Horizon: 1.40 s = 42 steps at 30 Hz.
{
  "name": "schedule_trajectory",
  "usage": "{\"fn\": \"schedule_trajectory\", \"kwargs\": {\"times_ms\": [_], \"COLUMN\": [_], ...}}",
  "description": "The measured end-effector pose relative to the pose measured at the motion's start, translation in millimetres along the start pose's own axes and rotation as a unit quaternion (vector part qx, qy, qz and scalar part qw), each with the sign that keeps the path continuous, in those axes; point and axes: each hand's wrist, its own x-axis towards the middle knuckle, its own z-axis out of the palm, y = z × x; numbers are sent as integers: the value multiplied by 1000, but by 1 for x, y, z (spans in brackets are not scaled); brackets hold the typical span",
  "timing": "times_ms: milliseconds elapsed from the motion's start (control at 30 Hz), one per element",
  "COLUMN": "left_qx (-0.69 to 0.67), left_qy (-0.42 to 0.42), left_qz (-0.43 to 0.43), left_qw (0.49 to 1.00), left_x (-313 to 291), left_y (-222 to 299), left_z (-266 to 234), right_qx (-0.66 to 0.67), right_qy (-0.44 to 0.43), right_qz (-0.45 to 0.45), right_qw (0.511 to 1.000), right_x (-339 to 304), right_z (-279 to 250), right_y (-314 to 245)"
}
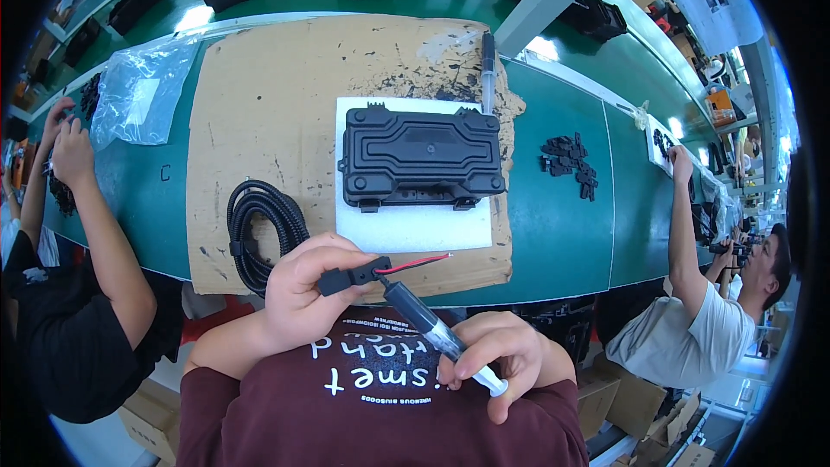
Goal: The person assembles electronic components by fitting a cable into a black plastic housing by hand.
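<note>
My left hand (298, 290) pinches a small black plastic connector (354, 276), from which a red and a black wire (424, 261) stick out to the right. A syringe (425, 320) filled with something black is gripped in my right hand (501, 348), its thumb by the white plunger end. The syringe's tip meets the connector near the wires; whether it goes inside I cannot tell. Beyond my hands, a black hard case (424, 156) lies lid up on a white foam sheet (415, 232). A coiled black corrugated tube (246, 229) rests just past my left hand.
Stained cardboard (259, 104) covers the green bench (553, 246). A second syringe (488, 73) lies at its far right, near several small black parts (569, 160). A plastic bag (143, 95) is at left. Co-workers sit on both sides; a metal post (553, 4) rises beyond.
</note>
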Motion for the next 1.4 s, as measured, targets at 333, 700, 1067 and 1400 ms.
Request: {"fn": "schedule_trajectory", "kwargs": {"times_ms": [333, 700, 1067, 1400], "left_qx": [17, 13, 0, -26], "left_qy": [-43, -71, -161, -108], "left_qz": [-11, 22, 50, -144], "left_qw": [999, 997, 986, 983], "left_x": [-6, -12, -6, 5], "left_y": [-1, -8, -8, 2], "left_z": [0, -4, -13, -1], "right_qx": [134, 248, 263, -507], "right_qy": [7, 18, 87, 253], "right_qz": [0, -10, -144, 210], "right_qw": [991, 969, 950, 797], "right_x": [0, -2, -9, -21], "right_z": [-1, 0, -35, -115], "right_y": [2, 9, -3, -3]}}
